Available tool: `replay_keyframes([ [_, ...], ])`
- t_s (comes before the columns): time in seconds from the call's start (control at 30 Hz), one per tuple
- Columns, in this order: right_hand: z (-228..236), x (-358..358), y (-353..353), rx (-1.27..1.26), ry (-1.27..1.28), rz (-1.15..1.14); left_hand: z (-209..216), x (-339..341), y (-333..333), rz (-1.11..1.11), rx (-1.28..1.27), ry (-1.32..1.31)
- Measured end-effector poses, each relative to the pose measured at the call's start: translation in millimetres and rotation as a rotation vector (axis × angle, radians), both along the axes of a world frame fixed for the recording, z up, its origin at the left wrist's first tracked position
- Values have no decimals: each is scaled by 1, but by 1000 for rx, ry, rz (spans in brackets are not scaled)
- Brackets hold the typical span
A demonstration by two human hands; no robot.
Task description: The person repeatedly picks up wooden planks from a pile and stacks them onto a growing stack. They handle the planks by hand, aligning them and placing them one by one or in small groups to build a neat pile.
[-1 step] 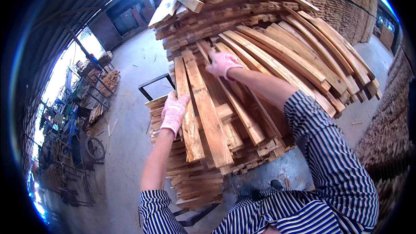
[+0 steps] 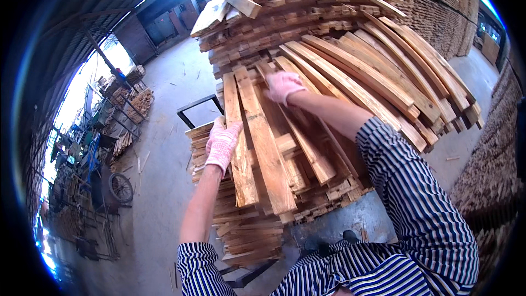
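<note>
Big plank pile (image 2: 350,38) fills the frame's centre and upper right. Two long planks (image 2: 257,137) lie on a lower stack (image 2: 246,230) at centre-bottom, w/ the left hand (image 2: 222,143) on their left edge (right hand (image 2: 285,86) further up, right of them). Wheeled cart (image 2: 112,186) sits lower left; stacked-wood wall (image 2: 493,175) at far right.

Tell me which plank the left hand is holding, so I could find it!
Start at the big heap of wooden slats. On its near left side, two long planks lie together, pointing toward the person. The left hand in a pink glove grips the narrower, outer plank, right at the pile's left edge.
</note>
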State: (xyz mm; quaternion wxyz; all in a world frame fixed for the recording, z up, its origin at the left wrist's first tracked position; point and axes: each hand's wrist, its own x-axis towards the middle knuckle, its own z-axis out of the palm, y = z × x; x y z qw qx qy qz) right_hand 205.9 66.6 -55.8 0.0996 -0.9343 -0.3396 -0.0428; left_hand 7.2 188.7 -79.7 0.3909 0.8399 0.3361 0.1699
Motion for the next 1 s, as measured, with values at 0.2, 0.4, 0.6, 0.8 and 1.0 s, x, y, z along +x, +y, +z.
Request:
replay_keyframes([
  [0.2,-15,55,-13,258,-284,40,-5,31,-16,-224,-548,-279],
  [0.4,12,-76,8,85,220,151,-27,6,7,-155,-752,-423],
  [0.6,43,-83,30,249,209,176,-40,0,24,14,-739,-484],
  [0.8,8,-36,80,149,163,178,-32,41,34,-94,-1203,-387],
  [1.0,41,-68,26,116,99,-71,-5,24,37,-99,-941,-345],
])
